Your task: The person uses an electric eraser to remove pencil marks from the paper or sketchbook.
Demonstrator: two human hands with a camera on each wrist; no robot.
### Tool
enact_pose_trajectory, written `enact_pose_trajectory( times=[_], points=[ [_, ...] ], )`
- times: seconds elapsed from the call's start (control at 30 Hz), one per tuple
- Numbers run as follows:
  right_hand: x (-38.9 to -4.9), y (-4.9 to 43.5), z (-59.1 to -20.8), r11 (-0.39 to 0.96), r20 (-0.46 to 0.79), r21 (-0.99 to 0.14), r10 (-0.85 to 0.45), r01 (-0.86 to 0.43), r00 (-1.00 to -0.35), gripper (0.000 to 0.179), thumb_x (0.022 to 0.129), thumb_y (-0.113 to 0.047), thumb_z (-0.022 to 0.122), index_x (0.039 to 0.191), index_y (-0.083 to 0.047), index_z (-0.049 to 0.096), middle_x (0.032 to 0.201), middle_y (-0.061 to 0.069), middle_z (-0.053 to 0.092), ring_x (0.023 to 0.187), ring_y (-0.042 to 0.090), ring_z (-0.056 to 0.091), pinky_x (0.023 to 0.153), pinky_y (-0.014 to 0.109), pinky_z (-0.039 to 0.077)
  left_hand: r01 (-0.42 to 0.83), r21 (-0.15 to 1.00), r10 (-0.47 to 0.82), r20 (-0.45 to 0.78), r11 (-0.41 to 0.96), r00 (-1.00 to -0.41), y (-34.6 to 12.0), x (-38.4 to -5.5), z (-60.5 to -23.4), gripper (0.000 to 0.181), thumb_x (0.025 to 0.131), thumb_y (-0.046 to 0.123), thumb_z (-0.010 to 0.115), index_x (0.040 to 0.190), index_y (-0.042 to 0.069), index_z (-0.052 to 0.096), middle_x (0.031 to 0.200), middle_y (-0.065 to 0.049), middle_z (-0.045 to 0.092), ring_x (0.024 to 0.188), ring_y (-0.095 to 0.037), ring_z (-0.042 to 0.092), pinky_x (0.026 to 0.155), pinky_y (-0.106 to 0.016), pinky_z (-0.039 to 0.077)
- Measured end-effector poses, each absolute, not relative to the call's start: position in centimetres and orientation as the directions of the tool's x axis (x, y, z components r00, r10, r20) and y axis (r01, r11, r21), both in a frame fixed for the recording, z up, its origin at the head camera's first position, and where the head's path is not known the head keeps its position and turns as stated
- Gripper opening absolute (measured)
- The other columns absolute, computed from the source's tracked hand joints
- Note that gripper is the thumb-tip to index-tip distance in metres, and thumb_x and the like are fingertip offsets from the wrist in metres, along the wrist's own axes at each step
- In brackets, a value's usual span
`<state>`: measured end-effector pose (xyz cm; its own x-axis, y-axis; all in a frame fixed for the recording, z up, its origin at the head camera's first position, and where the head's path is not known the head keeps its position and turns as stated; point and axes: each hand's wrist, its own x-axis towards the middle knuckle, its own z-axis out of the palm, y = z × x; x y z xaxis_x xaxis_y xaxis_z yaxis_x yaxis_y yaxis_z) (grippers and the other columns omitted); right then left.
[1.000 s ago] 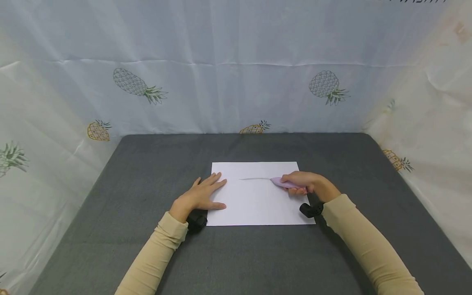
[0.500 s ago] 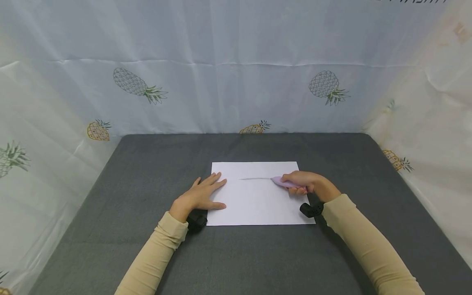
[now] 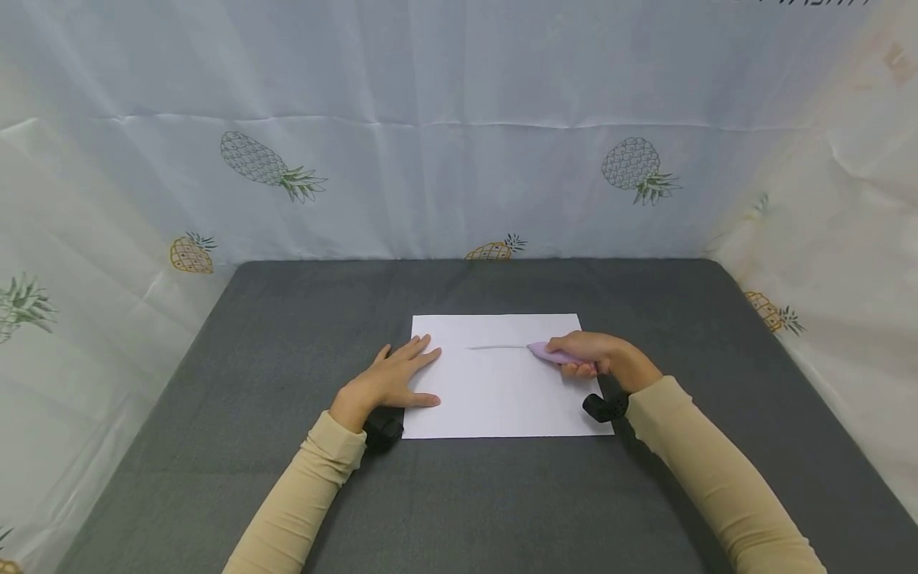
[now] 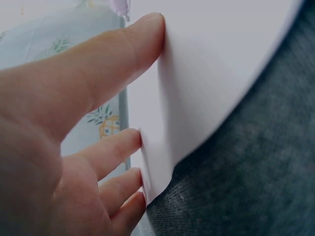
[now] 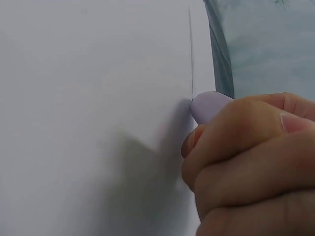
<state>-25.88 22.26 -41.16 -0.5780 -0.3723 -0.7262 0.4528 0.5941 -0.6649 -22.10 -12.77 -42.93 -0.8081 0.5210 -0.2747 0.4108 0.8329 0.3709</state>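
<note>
A white sheet of paper (image 3: 495, 399) lies flat on the dark grey table. My left hand (image 3: 390, 379) rests on its left edge, fingers spread; in the left wrist view the thumb (image 4: 142, 37) presses the sheet, which bulges slightly there. My right hand (image 3: 584, 352) grips a light purple utility knife (image 3: 547, 353), fingers curled round the handle. Its tip points left and meets the right end of a thin straight slit (image 3: 495, 347) in the paper. In the right wrist view the knife's rounded nose (image 5: 209, 105) shows; most of the handle is hidden by the fingers.
The dark grey tabletop (image 3: 459, 502) extends on all sides of the paper. Behind it hangs a pale curtain (image 3: 445, 191) printed with pineapples, which also runs along both sides. A black wrist camera (image 3: 606, 408) sits by the right wrist, over the paper's right edge.
</note>
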Motion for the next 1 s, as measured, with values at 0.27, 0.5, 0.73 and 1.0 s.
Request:
enact_pose_trajectory(
  times=[0.27,0.5,0.73,1.0],
  points=[
    [-25.9,22.2,-41.1,0.599,-0.733,-0.657,-0.367,0.457,-0.573,0.027,0.102,-0.032,0.033,0.093,-0.006,0.039,0.051,-0.010,0.038,0.036,-0.002,0.029,0.037,0.012,0.028,0.415,0.372,0.525,-0.269,0.830,-0.807,-12.8,-22.1,-42.8,0.083,0.086,0.049,0.067,0.153,0.016,0.029,0.164,-0.011,0.015,0.153,-0.031,0.014,0.119,-0.065,0.009],
    [-25.9,22.0,-41.2,0.608,-0.733,-0.653,-0.356,0.452,-0.579,0.028,0.100,-0.032,0.035,0.098,-0.005,0.040,0.051,-0.009,0.037,0.036,-0.002,0.028,0.037,0.012,0.028,0.415,0.378,0.526,-0.266,0.828,-0.808,-12.8,-22.0,-42.8,0.084,0.085,0.049,0.067,0.153,0.016,0.029,0.164,-0.012,0.015,0.153,-0.032,0.014,0.119,-0.065,0.008],
    [-26.0,22.1,-41.2,0.607,-0.735,-0.652,-0.359,0.454,-0.575,0.028,0.101,-0.032,0.034,0.099,-0.004,0.039,0.050,-0.009,0.037,0.036,-0.002,0.028,0.037,0.012,0.027,0.415,0.376,0.525,-0.262,0.828,-0.810,-12.8,-22.1,-43.0,0.084,0.085,0.049,0.068,0.152,0.016,0.030,0.164,-0.011,0.015,0.153,-0.032,0.015,0.119,-0.065,0.009],
    [-25.9,23.1,-41.3,0.629,-0.751,-0.633,-0.356,0.452,-0.557,0.032,0.101,-0.034,0.036,0.086,-0.008,0.044,0.051,-0.010,0.038,0.037,-0.001,0.030,0.039,0.013,0.029,0.411,0.383,0.524,-0.264,0.827,-0.810,-12.9,-22.1,-43.0,0.085,0.084,0.049,0.068,0.152,0.016,0.030,0.164,-0.011,0.015,0.153,-0.031,0.014,0.119,-0.065,0.009]
  ],
)
